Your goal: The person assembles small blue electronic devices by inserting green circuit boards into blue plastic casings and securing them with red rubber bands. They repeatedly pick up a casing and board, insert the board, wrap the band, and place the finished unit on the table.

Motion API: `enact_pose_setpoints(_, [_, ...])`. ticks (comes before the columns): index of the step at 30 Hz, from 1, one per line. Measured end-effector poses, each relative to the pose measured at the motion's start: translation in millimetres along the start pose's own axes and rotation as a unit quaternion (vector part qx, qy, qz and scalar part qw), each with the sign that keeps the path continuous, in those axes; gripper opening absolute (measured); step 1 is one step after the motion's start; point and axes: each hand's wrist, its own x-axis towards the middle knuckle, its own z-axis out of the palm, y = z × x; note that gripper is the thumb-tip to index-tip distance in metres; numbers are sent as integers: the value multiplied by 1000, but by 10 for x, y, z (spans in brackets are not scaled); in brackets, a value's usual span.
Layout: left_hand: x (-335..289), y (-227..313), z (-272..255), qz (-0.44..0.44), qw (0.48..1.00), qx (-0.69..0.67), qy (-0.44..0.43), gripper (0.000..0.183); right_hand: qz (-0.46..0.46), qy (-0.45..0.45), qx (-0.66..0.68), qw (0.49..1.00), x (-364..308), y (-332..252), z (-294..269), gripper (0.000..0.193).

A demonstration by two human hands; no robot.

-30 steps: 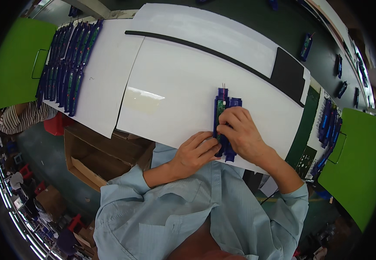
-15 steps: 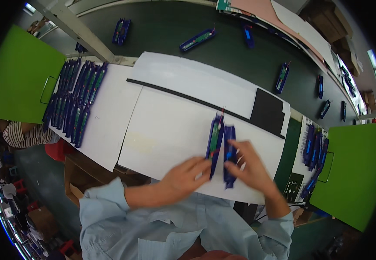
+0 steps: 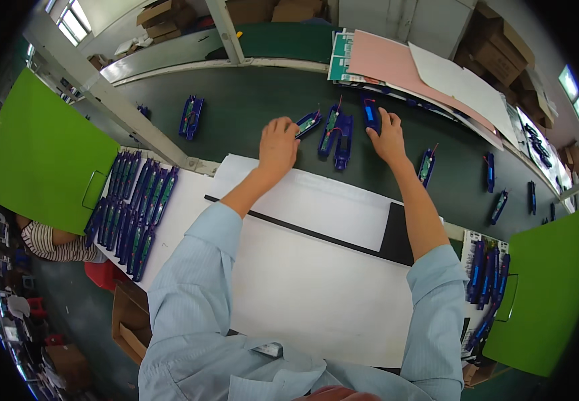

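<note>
Both arms stretch forward over the dark green surface. My left hand [image 3: 278, 146] has its fingers curled at the near end of a slim blue housing with a green circuit board [image 3: 309, 123]. My right hand [image 3: 388, 137] grips another blue housing [image 3: 370, 113] between thumb and fingers. Between the hands lie an open blue housing with a green board and thin wires [image 3: 330, 131] and, beside it, a blue shell [image 3: 344, 144] with no board visible; neither hand touches these two.
A white work board [image 3: 316, 294] with a black strip [image 3: 303, 232] lies before me. Many board-filled housings [image 3: 132, 207] stand in rows at left; several blue shells [image 3: 486, 274] lie at right. Green panels [image 3: 42, 160] flank both sides. Paper sheets [image 3: 396, 67] are stacked at the back.
Both hands have moved forward from the white board to the green surface. The pair of blue parts they had now lies there, let go, and the hands are at two other housings.
</note>
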Motion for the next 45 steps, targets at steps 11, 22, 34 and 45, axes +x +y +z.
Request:
enact_pose_setpoints(11, [-646,359,-650,-155,977,-135,-60,30,7,-152,230,961,-858,-712,-825,33])
enact_pose_setpoints(22, [-2166,1965,-2137,-144,902,-166,-370,62,46,-336,204,918,-3538,-1694,-2604,45])
enact_pose_setpoints(34, [-711,2845,96,258,915,-150,-272,49,8,-118,-57,991,-2241,586,-2327,23])
enact_pose_setpoints(45, [-754,2944,131,248,925,-143,-250,49,132,-22,86,987,-2388,586,-2354,15])
